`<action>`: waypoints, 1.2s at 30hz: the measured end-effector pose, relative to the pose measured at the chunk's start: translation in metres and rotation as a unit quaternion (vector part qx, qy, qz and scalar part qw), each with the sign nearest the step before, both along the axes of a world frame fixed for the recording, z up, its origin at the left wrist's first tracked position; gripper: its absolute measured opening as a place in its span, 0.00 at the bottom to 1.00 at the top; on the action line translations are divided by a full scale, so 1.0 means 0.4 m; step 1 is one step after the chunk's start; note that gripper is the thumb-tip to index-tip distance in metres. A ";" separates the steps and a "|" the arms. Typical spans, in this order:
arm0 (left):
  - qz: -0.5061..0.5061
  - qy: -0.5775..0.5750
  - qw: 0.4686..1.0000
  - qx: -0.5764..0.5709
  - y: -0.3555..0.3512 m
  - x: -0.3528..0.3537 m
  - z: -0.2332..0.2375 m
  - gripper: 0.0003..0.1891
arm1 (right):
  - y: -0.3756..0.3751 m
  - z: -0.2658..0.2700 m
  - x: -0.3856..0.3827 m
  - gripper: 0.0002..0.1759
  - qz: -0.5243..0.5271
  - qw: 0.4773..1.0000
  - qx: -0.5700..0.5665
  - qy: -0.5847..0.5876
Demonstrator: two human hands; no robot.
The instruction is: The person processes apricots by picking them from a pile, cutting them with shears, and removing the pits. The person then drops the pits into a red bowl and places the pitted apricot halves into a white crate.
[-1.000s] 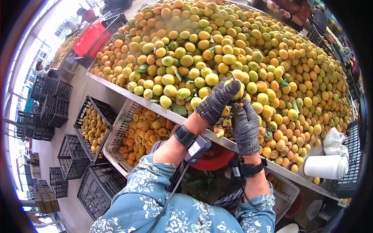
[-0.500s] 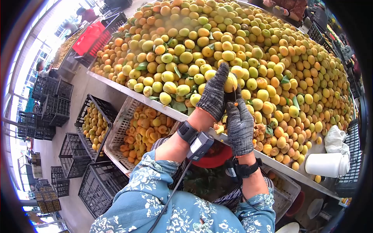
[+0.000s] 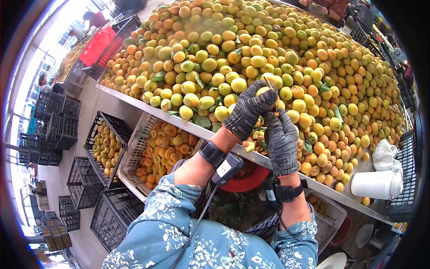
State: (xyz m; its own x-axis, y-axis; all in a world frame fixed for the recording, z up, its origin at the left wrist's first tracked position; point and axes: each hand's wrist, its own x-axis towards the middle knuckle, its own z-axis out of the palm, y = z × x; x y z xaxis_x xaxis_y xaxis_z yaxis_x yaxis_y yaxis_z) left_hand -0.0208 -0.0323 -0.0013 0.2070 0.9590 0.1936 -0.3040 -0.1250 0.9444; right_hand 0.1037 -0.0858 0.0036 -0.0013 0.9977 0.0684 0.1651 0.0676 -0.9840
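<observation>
In the head view, my left hand [image 3: 251,110], in a dark grey knitted glove, is wrapped round a yellow apricot [image 3: 263,91] above the near edge of the fruit pile. My right hand [image 3: 282,141], gloved alike, has its fingers closed just below the fruit, close to the left fingertips. A thin blade, seemingly of a small knife [image 3: 268,82], shows at the top of the apricot; its handle is hidden by the gloves. Orange scraps and cut bits [image 3: 251,142] lie on the table under my hands. Whole apricots [image 3: 215,54] are heaped behind them.
A metal table rim [image 3: 148,107] runs in front of me. Below it stand a pale crate of halved apricots [image 3: 165,150], a red basin [image 3: 246,179] and black crates [image 3: 117,215]. A white container [image 3: 376,185] lies at the right. Other people are at the far edges.
My left hand has turned over the apricot, covering more of it. My right hand has shifted slightly right, and the thin blade now shows above the fruit. The view has moved slightly.
</observation>
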 end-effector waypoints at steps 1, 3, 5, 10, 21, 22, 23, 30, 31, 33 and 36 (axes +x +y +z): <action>0.057 0.074 0.994 0.059 -0.005 -0.001 -0.002 0.15 | 0.002 -0.010 -0.001 0.19 0.004 1.000 0.023 0.000; 0.097 0.030 0.992 0.072 0.025 -0.007 -0.088 0.15 | -0.012 -0.002 -0.002 0.19 0.020 0.998 0.040 -0.052; 0.138 -0.012 0.984 0.116 0.039 -0.016 -0.125 0.16 | -0.025 0.036 -0.018 0.18 0.011 0.998 -0.039 -0.055; 0.005 -0.185 0.965 -0.187 0.003 -0.007 0.008 0.22 | -0.017 0.018 -0.021 0.18 0.009 1.000 -0.003 -0.021; 0.026 0.128 0.988 0.077 0.001 -0.014 0.010 0.17 | 0.010 -0.031 0.006 0.16 -0.002 0.999 0.022 0.031; 0.015 0.090 0.996 0.005 0.001 -0.014 0.029 0.17 | 0.010 -0.038 0.009 0.17 0.014 1.000 0.013 0.008; 0.090 0.247 0.936 0.235 0.007 -0.026 -0.024 0.21 | 0.006 -0.031 0.006 0.17 0.015 1.000 0.013 0.007; 0.207 0.377 0.854 0.294 0.012 -0.006 -0.063 0.23 | -0.007 -0.013 -0.017 0.15 0.017 0.999 -0.036 0.017; 0.207 0.378 0.853 0.293 0.017 -0.004 -0.066 0.23 | -0.010 -0.011 -0.023 0.14 -0.002 1.000 -0.010 0.026; 0.230 0.376 0.855 0.272 0.025 0.000 -0.072 0.20 | -0.002 -0.032 -0.024 0.13 -0.026 0.999 0.034 -0.033; 0.264 0.396 0.828 0.295 0.027 0.010 -0.075 0.19 | 0.003 -0.044 -0.020 0.12 -0.053 0.994 0.069 -0.070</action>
